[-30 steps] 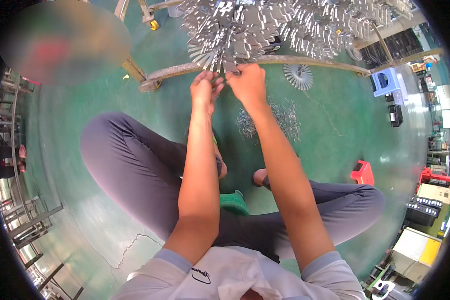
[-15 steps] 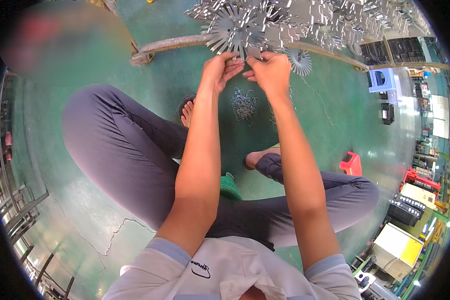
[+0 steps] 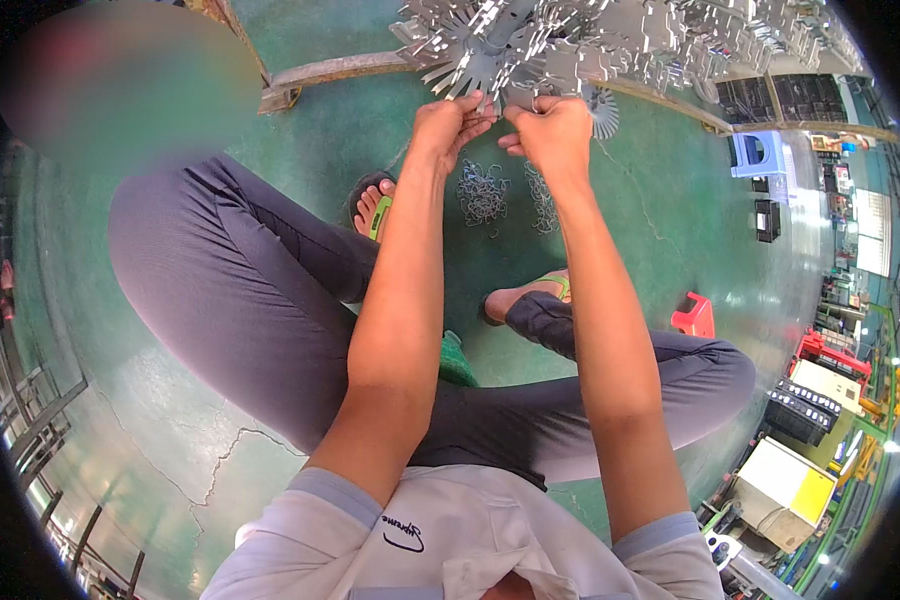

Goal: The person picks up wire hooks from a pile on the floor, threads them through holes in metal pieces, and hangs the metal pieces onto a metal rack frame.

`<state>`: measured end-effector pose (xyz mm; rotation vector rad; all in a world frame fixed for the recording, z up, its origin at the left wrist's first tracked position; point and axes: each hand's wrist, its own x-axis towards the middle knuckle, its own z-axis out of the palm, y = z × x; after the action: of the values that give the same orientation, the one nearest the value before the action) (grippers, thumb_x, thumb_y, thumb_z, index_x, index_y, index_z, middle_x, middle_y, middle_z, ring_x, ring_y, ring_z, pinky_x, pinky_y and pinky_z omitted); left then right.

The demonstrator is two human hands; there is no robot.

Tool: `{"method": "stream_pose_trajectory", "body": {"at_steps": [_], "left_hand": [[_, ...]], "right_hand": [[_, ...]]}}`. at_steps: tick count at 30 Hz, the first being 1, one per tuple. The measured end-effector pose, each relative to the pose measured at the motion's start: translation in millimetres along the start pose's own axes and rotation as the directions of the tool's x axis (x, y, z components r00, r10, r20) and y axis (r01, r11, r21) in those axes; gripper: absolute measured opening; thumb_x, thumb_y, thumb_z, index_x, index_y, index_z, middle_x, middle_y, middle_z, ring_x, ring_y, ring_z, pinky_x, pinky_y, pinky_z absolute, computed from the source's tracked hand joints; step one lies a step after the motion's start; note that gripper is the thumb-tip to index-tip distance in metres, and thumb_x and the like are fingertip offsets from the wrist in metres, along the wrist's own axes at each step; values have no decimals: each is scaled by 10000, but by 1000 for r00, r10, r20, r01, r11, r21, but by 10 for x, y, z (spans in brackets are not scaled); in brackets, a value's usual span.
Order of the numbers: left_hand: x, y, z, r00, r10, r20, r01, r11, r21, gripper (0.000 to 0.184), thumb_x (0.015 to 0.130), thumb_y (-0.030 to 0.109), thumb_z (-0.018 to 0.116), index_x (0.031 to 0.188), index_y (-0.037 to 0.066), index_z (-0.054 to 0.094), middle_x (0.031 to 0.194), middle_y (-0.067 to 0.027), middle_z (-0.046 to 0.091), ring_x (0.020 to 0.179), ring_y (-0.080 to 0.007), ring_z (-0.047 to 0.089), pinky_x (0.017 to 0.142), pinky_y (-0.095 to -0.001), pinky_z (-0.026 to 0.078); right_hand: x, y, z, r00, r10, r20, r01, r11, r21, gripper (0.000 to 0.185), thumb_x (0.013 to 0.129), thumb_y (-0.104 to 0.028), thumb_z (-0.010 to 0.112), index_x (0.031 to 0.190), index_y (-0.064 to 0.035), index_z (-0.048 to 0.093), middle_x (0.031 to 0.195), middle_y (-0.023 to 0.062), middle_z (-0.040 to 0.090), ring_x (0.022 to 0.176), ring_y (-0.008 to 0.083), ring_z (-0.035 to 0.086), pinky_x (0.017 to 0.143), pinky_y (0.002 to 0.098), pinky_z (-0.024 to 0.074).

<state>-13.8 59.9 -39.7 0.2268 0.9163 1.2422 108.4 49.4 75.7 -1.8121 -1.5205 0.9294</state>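
Observation:
Silver metal parts with radiating fins (image 3: 485,60) hang in a dense cluster at the top of the view. My left hand (image 3: 448,128) is at the lower edge of the cluster, thumb and fingers pinched together by the fin tips. Just to its right, my right hand (image 3: 555,132) is closed, with thumb against curled fingers. Whatever either hand holds is too small or hidden to make out. On the floor below the hands lies a pile of small wire hooks (image 3: 483,192), with a second pile of hooks (image 3: 541,200) beside it, partly behind my right forearm.
A rusty rail (image 3: 345,68) runs under the hanging parts. A round finned disc (image 3: 603,112) is behind my right hand. A blue stool (image 3: 758,155), black crates (image 3: 767,220) and a red stool (image 3: 695,315) stand on the right. Green fabric or plastic (image 3: 457,360) shows beneath me.
My hands have moved slightly up and right, the right one still close to the left. The finned cluster appears shifted right and up. More of the second hook pile shows.

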Motion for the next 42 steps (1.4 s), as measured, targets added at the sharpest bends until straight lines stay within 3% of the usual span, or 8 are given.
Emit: {"method": "stream_pose_trajectory", "body": {"at_steps": [11,17,21,28,32,36,39,42], "left_hand": [[-22,-42,-44,1000,0,-15,1,998,61,255,976,182,702,1072,-55,703,980,-136,756,841,-195,729,786,-309,617],[-20,-65,49,1000,-17,0,17,998,56,347,987,248,703,1134,-64,673,1032,-176,740,896,-253,744,797,-351,632],[-2,-74,82,1000,11,-5,-11,999,41,401,991,260,704,1194,-81,647,1071,-207,722,920,-292,746,807,-368,633],[33,-83,96,1000,22,-15,-21,999,40,366,1010,223,677,1192,-93,639,1042,-209,723,900,-303,754,797,-366,653],[100,-86,48,999,32,-8,-32,999,-10,306,1021,180,650,1161,-91,623,1015,-221,724,893,-319,756,790,-385,660],[165,-70,15,999,34,-11,-35,998,-44,254,1036,143,610,1149,-84,605,1001,-246,722,875,-341,758,775,-406,668],[184,-69,4,999,29,-21,-30,999,-40,242,1048,139,587,1145,-80,612,1021,-252,721,889,-347,756,776,-407,668],[182,-53,-9,999,32,-32,-34,999,-40,246,1038,145,612,1149,-74,614,1037,-248,719,907,-348,754,778,-408,667]], "right_hand": [[10,146,51,998,-48,-32,49,998,50,182,846,-103,718,831,74,757,679,178,727,593,261,748,544,357,602],[-196,-42,-11,953,-216,-215,72,845,-529,300,854,-244,778,925,45,738,808,129,760,761,280,764,695,433,584],[-419,-258,-109,896,-232,-378,82,924,-374,367,914,-303,720,1177,-55,657,1069,129,727,852,371,724,747,476,555],[-76,-109,-139,736,-531,-420,539,835,-112,222,970,-110,674,1134,34,713,922,167,729,696,213,705,615,337,553],[-12,-62,-165,758,-525,-387,545,836,-66,233,958,-96,686,1146,39,713,918,167,730,655,202,690,613,331,545],[-127,-225,-315,750,-543,-378,458,839,-295,228,940,-131,707,1130,-6,727,898,112,736,626,179,663,601,349,534],[-224,-399,-426,713,-458,-531,412,886,-210,222,942,-112,704,1148,-31,718,953,98,730,656,157,650,590,336,526],[-217,-633,-586,677,-360,-642,573,805,153,269,943,-109,677,1202,-37,684,1013,124,698,772,315,698,684,431,564]]}}
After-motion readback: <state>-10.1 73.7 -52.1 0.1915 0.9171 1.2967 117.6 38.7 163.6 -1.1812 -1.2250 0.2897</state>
